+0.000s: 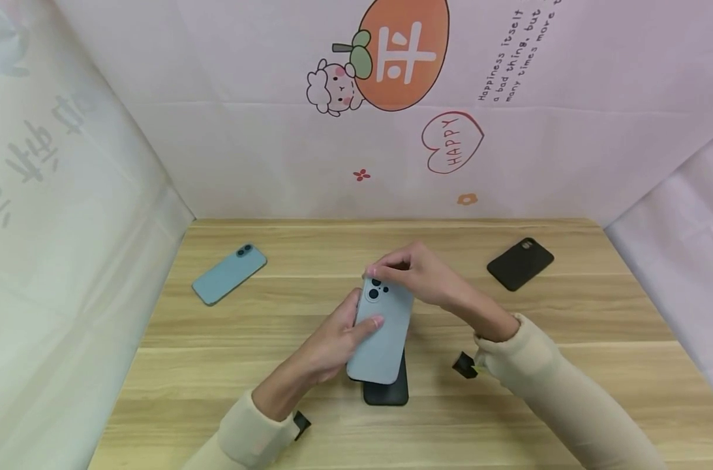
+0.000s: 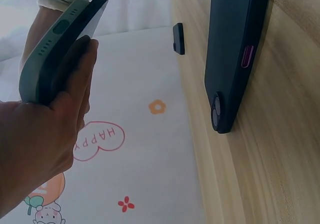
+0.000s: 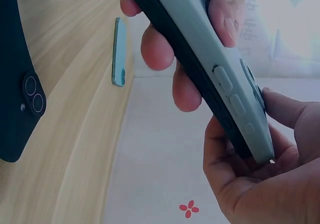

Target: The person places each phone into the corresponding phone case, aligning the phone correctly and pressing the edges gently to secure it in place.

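A pale blue phone case (image 1: 379, 346) with camera lenses showing is held tilted above the table. Against its inner side is a dark slab (image 3: 191, 69), which looks like a phone; how far the two are joined I cannot tell. My left hand (image 1: 333, 339) grips the case from the left, thumb on its back and fingers underneath. At the camera end, my right hand (image 1: 423, 277) pinches the top edge between thumb and fingers. Below them a black phone (image 1: 387, 393) lies on the table, partly hidden, lenses up, with a pinkish side button visible in the left wrist view.
A light blue phone (image 1: 229, 274) lies at the back left of the wooden table (image 1: 168, 365). At the back right is a black phone or case (image 1: 520, 264). White printed cloth (image 1: 262, 163) surrounds the far edge and sides. A small black piece (image 1: 465, 365) sits by the right cuff.
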`<state>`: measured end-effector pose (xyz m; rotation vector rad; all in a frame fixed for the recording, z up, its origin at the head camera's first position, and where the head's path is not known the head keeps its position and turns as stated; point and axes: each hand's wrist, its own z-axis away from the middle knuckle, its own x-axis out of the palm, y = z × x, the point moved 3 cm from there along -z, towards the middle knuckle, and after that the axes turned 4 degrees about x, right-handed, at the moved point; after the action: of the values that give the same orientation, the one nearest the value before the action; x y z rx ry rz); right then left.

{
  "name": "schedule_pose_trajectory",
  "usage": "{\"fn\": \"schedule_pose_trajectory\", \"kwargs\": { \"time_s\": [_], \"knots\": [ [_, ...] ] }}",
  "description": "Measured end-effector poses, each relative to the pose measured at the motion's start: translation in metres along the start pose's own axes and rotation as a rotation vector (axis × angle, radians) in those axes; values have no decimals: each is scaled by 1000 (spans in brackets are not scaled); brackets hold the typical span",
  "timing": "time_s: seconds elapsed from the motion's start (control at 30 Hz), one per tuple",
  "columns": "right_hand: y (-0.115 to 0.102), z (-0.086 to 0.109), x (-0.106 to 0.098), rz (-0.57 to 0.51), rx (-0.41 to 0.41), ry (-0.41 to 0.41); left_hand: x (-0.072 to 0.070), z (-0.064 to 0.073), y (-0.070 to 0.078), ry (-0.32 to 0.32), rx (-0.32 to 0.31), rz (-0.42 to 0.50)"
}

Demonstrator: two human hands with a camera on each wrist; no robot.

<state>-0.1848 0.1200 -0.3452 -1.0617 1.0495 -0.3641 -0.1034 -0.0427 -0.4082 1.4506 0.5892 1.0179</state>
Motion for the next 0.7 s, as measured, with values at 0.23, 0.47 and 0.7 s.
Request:
{"fn": "schedule_pose_trajectory", "kwargs": {
  "time_s": [0.23, 0.47, 0.7],
  "knots": [
    [0, 1, 1, -44, -14, -20, 1, 1, 1, 4, -12, -28],
    [0, 2, 3, -69, -6, -9, 3, 1, 3, 15, 6, -47],
    [0, 2, 3, -84, -16, 22, 4, 0, 4, 41, 17, -54]
  ]
}}
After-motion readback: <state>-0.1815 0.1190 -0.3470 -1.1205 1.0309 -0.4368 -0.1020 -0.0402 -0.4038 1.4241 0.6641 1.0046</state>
